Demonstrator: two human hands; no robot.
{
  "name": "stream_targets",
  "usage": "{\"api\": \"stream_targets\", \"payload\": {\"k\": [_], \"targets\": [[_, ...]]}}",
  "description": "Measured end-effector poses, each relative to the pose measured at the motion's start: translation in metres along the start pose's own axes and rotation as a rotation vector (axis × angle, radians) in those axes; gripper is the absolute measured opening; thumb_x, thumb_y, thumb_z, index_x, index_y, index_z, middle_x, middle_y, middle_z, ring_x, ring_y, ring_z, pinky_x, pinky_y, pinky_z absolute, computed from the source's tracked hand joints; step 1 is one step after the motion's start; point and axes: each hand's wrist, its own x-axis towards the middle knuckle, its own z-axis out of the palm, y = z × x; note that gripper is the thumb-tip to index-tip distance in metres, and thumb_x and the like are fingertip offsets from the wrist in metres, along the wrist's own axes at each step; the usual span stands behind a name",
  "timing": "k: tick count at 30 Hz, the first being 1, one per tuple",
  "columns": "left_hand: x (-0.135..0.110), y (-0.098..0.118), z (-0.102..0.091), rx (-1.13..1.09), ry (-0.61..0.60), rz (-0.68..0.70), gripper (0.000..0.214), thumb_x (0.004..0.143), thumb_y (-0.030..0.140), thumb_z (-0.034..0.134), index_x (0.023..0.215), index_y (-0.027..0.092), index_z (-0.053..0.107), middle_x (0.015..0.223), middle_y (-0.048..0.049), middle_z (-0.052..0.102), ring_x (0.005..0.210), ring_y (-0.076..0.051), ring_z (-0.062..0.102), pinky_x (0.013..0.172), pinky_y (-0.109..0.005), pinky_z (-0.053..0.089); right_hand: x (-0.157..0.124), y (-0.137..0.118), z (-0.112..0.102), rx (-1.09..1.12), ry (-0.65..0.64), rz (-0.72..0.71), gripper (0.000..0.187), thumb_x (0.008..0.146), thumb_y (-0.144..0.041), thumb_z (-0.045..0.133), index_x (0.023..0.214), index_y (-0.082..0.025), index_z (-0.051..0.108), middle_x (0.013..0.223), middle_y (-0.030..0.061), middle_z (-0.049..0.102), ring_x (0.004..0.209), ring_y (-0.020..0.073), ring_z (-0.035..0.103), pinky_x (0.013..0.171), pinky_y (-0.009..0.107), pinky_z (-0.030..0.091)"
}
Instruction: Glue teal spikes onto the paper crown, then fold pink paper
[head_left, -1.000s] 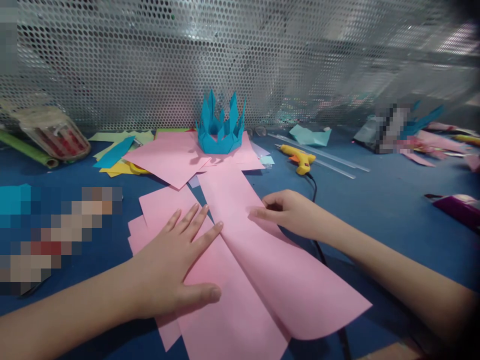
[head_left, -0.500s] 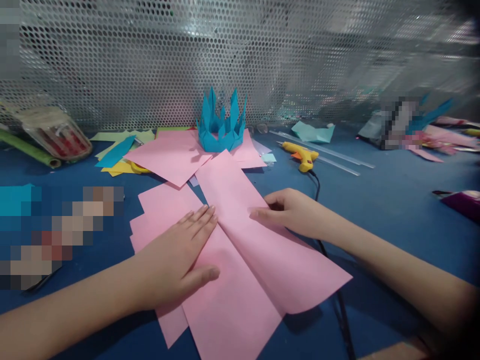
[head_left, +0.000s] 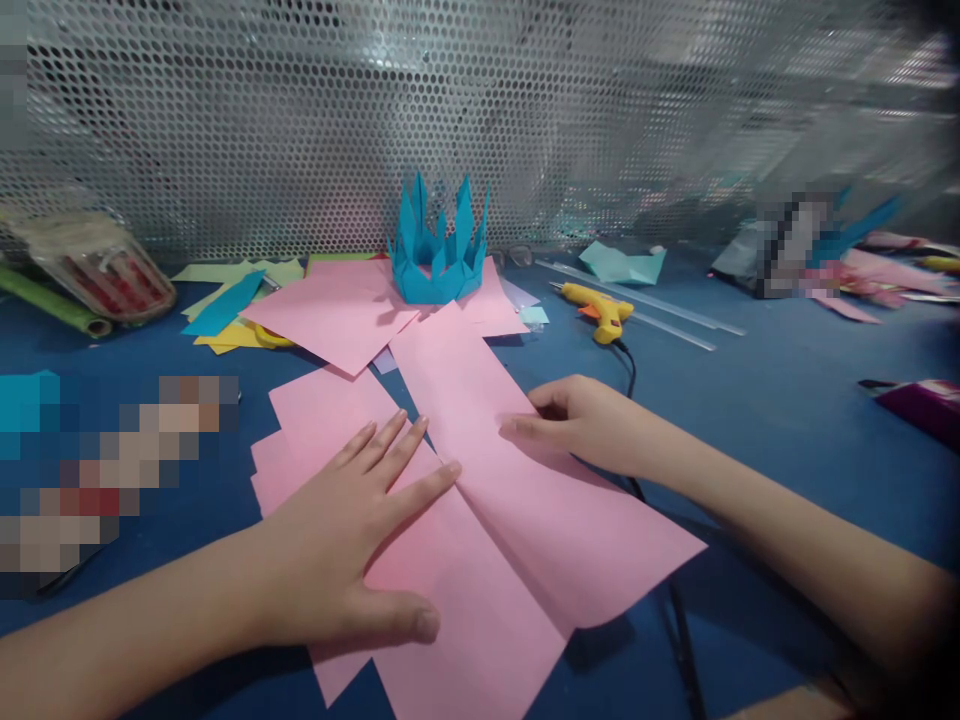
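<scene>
A large pink paper sheet [head_left: 472,390] lies in front of me, with a crease running along its middle and its right part lifted and curving upward. My left hand [head_left: 345,540] is flat with fingers spread, the index fingertip resting at the crease. At the right edge, my right hand [head_left: 581,425] pinches the sheet between thumb and fingers. Several more pink sheets [head_left: 322,405] lie partly under my left hand and the creased sheet. Beyond the sheet stands a blue folded paper crown [head_left: 437,285] on other pink paper [head_left: 330,310].
A yellow glue gun [head_left: 596,308] lies back right, its black cord [head_left: 682,640] passing under the pink sheet. Clear glue sticks [head_left: 675,330] are beside it. A tipped jar [head_left: 105,270] and a green roll [head_left: 52,300] sit back left. Perforated metal mesh [head_left: 480,110] closes off the back.
My left hand has shifted slightly and spread its fingers, with the index finger now further along the crease. The right hand keeps its pinch on the sheet. The view has turned slightly.
</scene>
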Motion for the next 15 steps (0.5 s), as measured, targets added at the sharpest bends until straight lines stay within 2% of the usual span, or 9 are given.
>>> {"api": "stream_targets", "payload": {"k": [4,8,12,15], "targets": [[0.004,-0.005,-0.003,0.022,-0.061,0.007,0.094,0.075,0.09,0.036,0.152,0.038,0.02,0.161,-0.0111,0.004,0.146,-0.041,0.006,0.114,-0.067,0.013,-0.001,-0.001,0.0,0.0,-0.008,0.032,0.063,0.071,-0.077,0.056,0.053,-0.021,0.035,0.058,-0.0029,0.026,0.054,0.011,0.025,0.045,0.027,0.018],[0.01,-0.017,-0.004,0.04,-0.069,-0.002,0.098,0.078,0.087,0.038,0.154,0.028,0.018,0.161,-0.0144,0.006,0.147,-0.041,0.005,0.113,-0.069,0.01,-0.001,-0.004,0.0,-0.002,-0.032,0.056,0.065,0.067,-0.081,0.056,0.053,-0.021,0.036,0.059,-0.003,0.027,0.053,0.0104,0.024,0.044,0.027,0.017],[0.011,-0.022,-0.002,0.053,-0.047,0.001,0.099,0.084,0.081,0.037,0.154,0.014,0.017,0.161,-0.0139,0.014,0.148,-0.035,0.011,0.118,-0.06,0.012,-0.001,-0.005,0.0,-0.017,-0.02,0.047,0.067,0.069,-0.079,0.056,0.052,-0.021,0.028,0.058,-0.0039,0.022,0.053,0.01,0.022,0.045,0.027,0.015],[0.009,-0.018,-0.002,0.07,-0.042,0.015,0.095,0.087,0.077,0.037,0.153,0.01,0.023,0.16,-0.014,0.018,0.148,-0.035,0.012,0.119,-0.056,0.017,-0.001,-0.006,0.0,-0.027,-0.013,0.051,0.066,0.07,-0.078,0.055,0.053,-0.021,0.027,0.058,-0.0042,0.021,0.053,0.0101,0.022,0.046,0.027,0.015]]}}
